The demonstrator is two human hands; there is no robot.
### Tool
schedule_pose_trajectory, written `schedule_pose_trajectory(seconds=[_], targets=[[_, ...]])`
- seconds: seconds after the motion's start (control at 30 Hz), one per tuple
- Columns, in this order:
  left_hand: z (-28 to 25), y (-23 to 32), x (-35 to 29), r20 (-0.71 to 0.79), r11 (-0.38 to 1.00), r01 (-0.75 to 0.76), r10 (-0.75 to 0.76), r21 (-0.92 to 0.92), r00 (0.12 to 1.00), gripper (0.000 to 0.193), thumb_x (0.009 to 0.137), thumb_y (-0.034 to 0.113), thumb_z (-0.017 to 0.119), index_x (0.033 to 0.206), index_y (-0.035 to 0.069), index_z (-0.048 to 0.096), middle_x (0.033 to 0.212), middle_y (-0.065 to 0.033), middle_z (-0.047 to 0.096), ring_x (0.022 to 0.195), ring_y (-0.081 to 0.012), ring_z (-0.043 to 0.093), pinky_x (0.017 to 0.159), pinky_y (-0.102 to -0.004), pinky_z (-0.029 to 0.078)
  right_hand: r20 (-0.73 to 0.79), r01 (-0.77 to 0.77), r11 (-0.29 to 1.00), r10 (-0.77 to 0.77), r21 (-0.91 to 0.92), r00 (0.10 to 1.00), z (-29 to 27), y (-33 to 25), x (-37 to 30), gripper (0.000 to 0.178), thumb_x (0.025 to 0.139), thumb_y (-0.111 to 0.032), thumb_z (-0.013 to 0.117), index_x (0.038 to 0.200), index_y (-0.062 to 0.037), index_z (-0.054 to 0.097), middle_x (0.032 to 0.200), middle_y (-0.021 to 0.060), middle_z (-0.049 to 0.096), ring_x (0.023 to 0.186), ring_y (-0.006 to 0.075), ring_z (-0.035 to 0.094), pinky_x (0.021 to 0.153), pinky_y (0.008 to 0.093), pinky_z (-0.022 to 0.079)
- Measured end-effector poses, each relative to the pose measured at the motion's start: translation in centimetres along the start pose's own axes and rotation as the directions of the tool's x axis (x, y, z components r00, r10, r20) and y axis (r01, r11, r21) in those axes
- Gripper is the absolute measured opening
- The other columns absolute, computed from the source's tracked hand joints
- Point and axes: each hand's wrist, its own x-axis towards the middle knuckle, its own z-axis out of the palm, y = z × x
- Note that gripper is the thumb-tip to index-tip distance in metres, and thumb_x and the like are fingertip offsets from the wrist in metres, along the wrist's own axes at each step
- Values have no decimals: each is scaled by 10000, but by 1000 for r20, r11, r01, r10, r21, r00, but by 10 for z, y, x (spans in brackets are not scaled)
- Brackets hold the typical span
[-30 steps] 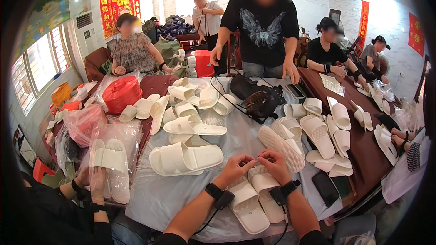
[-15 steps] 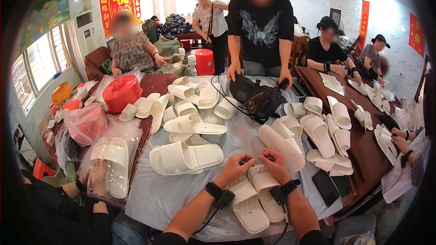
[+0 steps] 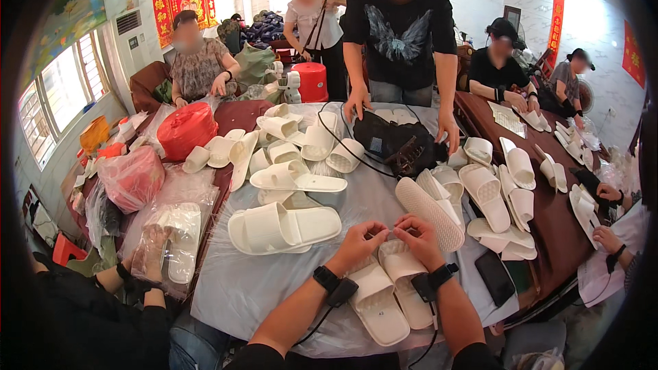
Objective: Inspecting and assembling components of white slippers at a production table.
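Note:
My left hand (image 3: 361,244) and my right hand (image 3: 419,240) are raised close together, with a narrow gap between the fingertips. Fingers and thumbs of both are pinched; anything held there is too small to make out. Below them lies a pair of white slippers, the left slipper (image 3: 378,310) and the right slipper (image 3: 411,301) side by side, heels toward me. Part of the pair is hidden by my hands and wrists. Just right of my right hand, a textured slipper sole (image 3: 430,216) leans tilted against other slippers.
White slippers (image 3: 284,227) are heaped left and right on the plastic-covered table (image 3: 226,294). A black phone (image 3: 494,279) lies at the right. Across the table, a person handles a black bag (image 3: 394,140). At left, another person's hand (image 3: 152,250) is at a plastic-wrapped slipper (image 3: 185,243).
My hands hold nearly the same pinched pose. The person opposite has moved a hand lower beside the black bag, which has shifted. At left, the neighbour's hand has shifted on the wrapped slippers.

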Motion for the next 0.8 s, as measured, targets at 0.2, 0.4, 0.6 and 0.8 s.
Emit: schedule_pose_trajectory(seconds=[0.2,0.4,0.6,0.8], targets=[[1,6,-2,24,999,3,-2,-34,1000,238,1001,203,695,1121,-2,718,996,-19,728,891,-81,649,809,-252,528,13,-6,999,5,52,1000,1,-1,1,62,889,-49,780,897,-22,724,1098,26,644,855,70,620,730,214,483],[0,8,-2,35,1000,8,-8,-8,999,242,1002,206,695,1124,-3,719,995,-24,728,900,-80,648,806,-251,528,-39,-9,999,7,-47,999,0,-4,2,72,884,-46,785,882,-19,719,1098,27,646,870,70,622,741,216,489],[1,1,2,-19,998,-55,54,-14,998,241,983,208,710,1091,-7,726,934,-43,750,829,-96,673,761,-268,547,11,33,996,-34,88,999,3,-2,1,62,885,-22,774,885,-20,712,1093,41,651,886,83,623,752,228,493],[0,-1,0,16,999,-44,44,-16,999,237,979,209,716,1086,-3,727,955,-48,752,842,-98,674,759,-272,548,-23,-9,1000,8,-15,1000,0,-4,2,63,886,-15,768,888,-18,705,1091,44,645,924,97,621,761,233,493]])
